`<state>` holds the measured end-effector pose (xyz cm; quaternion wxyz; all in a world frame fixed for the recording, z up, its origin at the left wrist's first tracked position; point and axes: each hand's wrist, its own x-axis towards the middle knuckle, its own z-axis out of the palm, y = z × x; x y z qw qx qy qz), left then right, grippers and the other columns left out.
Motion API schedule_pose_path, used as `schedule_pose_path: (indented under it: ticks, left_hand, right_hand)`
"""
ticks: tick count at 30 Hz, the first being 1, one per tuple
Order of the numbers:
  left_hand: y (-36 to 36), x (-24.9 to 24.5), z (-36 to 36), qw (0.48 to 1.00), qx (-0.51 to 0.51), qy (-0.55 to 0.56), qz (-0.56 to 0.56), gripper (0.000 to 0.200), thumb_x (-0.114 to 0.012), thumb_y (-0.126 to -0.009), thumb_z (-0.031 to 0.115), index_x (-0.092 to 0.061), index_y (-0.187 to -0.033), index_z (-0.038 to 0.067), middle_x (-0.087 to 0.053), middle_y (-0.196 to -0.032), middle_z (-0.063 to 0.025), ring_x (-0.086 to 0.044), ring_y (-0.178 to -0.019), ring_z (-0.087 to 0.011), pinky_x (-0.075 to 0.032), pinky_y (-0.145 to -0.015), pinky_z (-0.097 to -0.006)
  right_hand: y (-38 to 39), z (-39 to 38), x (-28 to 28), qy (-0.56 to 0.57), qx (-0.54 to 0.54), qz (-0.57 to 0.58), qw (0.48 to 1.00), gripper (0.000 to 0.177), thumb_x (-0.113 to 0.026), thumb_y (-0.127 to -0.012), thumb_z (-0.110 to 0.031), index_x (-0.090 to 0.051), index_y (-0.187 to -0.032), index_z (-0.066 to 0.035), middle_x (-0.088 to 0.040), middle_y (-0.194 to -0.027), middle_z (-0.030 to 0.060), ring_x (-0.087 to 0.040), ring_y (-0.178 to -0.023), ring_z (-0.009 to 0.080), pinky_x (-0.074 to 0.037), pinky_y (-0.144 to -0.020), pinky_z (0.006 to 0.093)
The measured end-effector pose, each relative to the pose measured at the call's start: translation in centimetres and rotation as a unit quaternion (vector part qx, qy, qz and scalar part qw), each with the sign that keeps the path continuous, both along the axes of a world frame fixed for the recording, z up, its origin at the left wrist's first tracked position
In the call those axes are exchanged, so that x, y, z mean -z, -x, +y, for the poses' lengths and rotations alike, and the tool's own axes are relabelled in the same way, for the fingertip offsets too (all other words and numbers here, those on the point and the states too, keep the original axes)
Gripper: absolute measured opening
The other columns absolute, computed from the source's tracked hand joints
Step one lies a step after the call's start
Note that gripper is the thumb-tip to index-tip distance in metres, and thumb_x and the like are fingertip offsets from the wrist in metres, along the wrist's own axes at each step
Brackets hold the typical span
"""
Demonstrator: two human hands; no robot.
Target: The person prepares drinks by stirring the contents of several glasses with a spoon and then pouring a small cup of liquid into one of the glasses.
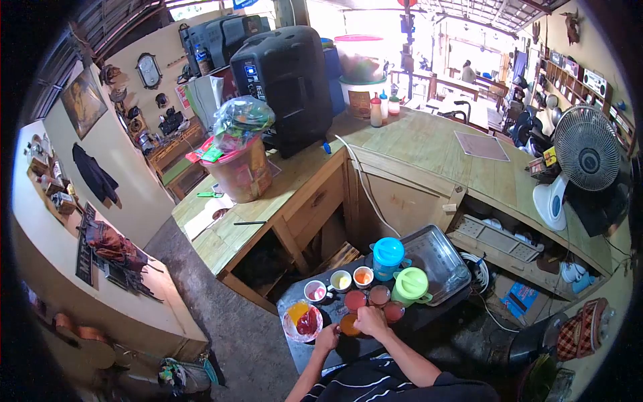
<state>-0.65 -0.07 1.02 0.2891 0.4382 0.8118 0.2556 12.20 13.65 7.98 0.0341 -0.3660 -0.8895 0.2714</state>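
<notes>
My right hand [370, 321] is closed above a cup of orange liquid [349, 325]; what it holds, if anything, is hidden. Left of that cup, my left hand [327, 338] rests near the plate with its fingers curled, their contents too small to make out. A plate [289, 329] bears yellow and red food. Behind my hands stand glasses of reddish drink [355, 301] and brownish-pink drink [379, 295]. Farther back are white cups with pink [315, 291], yellow [340, 281] and orange [363, 277] contents. To the right stand a blue pitcher [388, 258] and a green pitcher [410, 285].
A metal tray [439, 258] lies right of the pitchers. The wooden counter [415, 144] curves behind, bearing a speaker [284, 87], a pink bucket [242, 171], sauce bottles [376, 110] and a fan [586, 147]. A person [468, 72] is far in the background.
</notes>
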Motion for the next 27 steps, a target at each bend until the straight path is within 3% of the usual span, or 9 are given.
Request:
schedule_pose_path:
  ticks: [2, 5, 8, 11, 14, 17, 20, 23, 27]
  left_hand:
    - [0.2, 0.8, 0.1, 1.0, 0.004, -0.001, 0.0, 0.023, -0.046, -0.09, 0.023, -0.06, -0.095, 0.007, -0.062, -0.087, -0.0242, -0.059, -0.087, -0.0424, -0.046, -0.072, -0.0489]
    - [0.3, 1.1, 0.0, 1.0, 0.002, -0.006, -0.008, 0.024, -0.046, -0.09, 0.024, -0.061, -0.097, 0.007, -0.062, -0.088, -0.0239, -0.059, -0.088, -0.0421, -0.046, -0.073, -0.0492]
    - [0.4, 1.3, -0.1, 1.0, 0.003, -0.011, -0.005, 0.024, -0.046, -0.09, 0.024, -0.061, -0.098, 0.007, -0.062, -0.088, -0.0238, -0.06, -0.088, -0.0421, -0.046, -0.073, -0.0493]
    - [0.3, 1.0, -0.1, 1.0, 0.007, -0.006, 0.005, 0.025, -0.045, -0.09, 0.024, -0.061, -0.098, 0.007, -0.063, -0.089, -0.0237, -0.06, -0.088, -0.0421, -0.046, -0.074, -0.0491]
    - [0.3, 0.5, 0.1, 1.0, 0.004, 0.015, -0.004, 0.026, -0.045, -0.091, 0.025, -0.062, -0.1, 0.007, -0.063, -0.09, -0.0237, -0.06, -0.089, -0.0419, -0.046, -0.074, -0.0487]
    - [0.6, 1.8, 0.1, 1.0, 0.011, 0.008, -0.004, 0.026, -0.045, -0.091, 0.025, -0.062, -0.101, 0.008, -0.063, -0.09, -0.024, -0.06, -0.089, -0.042, -0.046, -0.074, -0.0485]
    - [0.2, 0.4, 0.0, 1.0, 0.001, 0.004, -0.002, 0.026, -0.045, -0.091, 0.025, -0.061, -0.099, 0.007, -0.063, -0.089, -0.0242, -0.06, -0.088, -0.0424, -0.046, -0.073, -0.0489]
    - [0.3, 0.4, 0.0, 1.0, 0.009, 0.016, 0.0, 0.025, -0.045, -0.09, 0.025, -0.061, -0.099, 0.008, -0.063, -0.089, -0.024, -0.06, -0.088, -0.0426, -0.045, -0.072, -0.0493]
    - [0.4, 0.5, 0.2, 0.999, 0.012, 0.034, -0.002, 0.025, -0.045, -0.09, 0.024, -0.061, -0.102, 0.009, -0.063, -0.091, -0.0236, -0.06, -0.089, -0.0422, -0.046, -0.073, -0.0492]
  right_hand:
    - [-0.1, 0.1, 0.0, -0.002, -0.042, -0.055, 0.998, 0.018, -0.071, -0.066, -0.021, -0.064, -0.064, -0.004, -0.066, -0.067, 0.0138, -0.065, -0.062, 0.0277, -0.052, -0.061, 0.0383]
    - [-0.1, 0.3, 1.7, 0.194, -0.166, -0.034, 0.966, 0.018, -0.072, -0.065, -0.021, -0.065, -0.066, -0.005, -0.065, -0.068, 0.0156, -0.065, -0.063, 0.0302, -0.051, -0.061, 0.0403]
    - [-0.1, -0.1, 0.3, 0.276, -0.049, 0.053, 0.958, 0.017, -0.072, -0.064, -0.02, -0.065, -0.066, -0.004, -0.065, -0.068, 0.0166, -0.065, -0.064, 0.0317, -0.051, -0.062, 0.0418]
    - [0.1, 0.2, -1.0, 0.059, 0.012, 0.028, 0.998, 0.016, -0.069, -0.064, -0.018, -0.065, -0.065, -0.003, -0.065, -0.067, 0.0162, -0.065, -0.064, 0.0317, -0.052, -0.062, 0.0407]
    - [-0.2, 0.4, -0.1, 0.012, -0.04, 0.014, 0.999, 0.016, -0.068, -0.064, -0.018, -0.063, -0.063, -0.003, -0.064, -0.066, 0.0162, -0.064, -0.063, 0.0318, -0.051, -0.061, 0.0403]
    - [0.0, 0.4, 2.1, 0.106, -0.168, -0.026, 0.98, 0.015, -0.069, -0.063, -0.018, -0.063, -0.062, -0.003, -0.064, -0.066, 0.0159, -0.065, -0.064, 0.0317, -0.051, -0.062, 0.0407]
    - [0.1, -0.1, 0.8, 0.236, -0.097, 0.039, 0.966, 0.016, -0.069, -0.063, -0.018, -0.064, -0.065, -0.003, -0.065, -0.067, 0.016, -0.065, -0.067, 0.0313, -0.052, -0.065, 0.042]
    - [0.2, -0.3, -0.1, 0.101, 0.021, 0.069, 0.992, 0.018, -0.069, -0.064, -0.018, -0.066, -0.069, -0.002, -0.065, -0.068, 0.0164, -0.066, -0.069, 0.0313, -0.052, -0.066, 0.0426]
    - [-0.2, 0.5, 0.1, 0.048, -0.019, -0.046, 0.998, 0.018, -0.07, -0.065, -0.02, -0.066, -0.067, -0.002, -0.066, -0.07, 0.0165, -0.066, -0.07, 0.031, -0.052, -0.065, 0.0418]
